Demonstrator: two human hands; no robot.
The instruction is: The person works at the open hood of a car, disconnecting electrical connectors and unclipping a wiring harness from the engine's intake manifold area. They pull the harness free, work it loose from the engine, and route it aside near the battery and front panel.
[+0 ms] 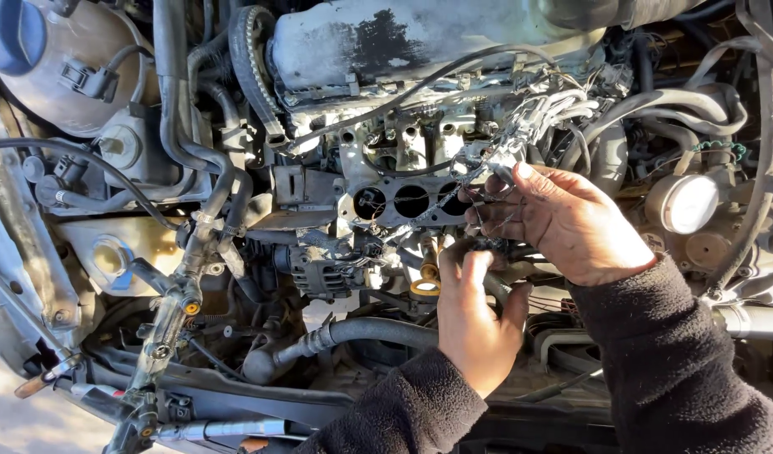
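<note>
Both hands work just right of the engine (411, 202) ports: right hand (563, 223) pinching a wire bundle (504, 155), left hand (474, 319) curled around a hose (378, 329) end; steady, gentle pulls seem wisest.

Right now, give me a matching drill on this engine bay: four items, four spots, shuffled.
Items:
1. right hand
2. left hand
3. chain
4. black hose

Spots:
A. top, left of the pale engine cover
B. low, running left from the left wrist
C. at the wire bundle, by the row of round ports
D. just below the ports, under the other hand

Pairs: 1-C, 2-D, 3-A, 4-B
</note>
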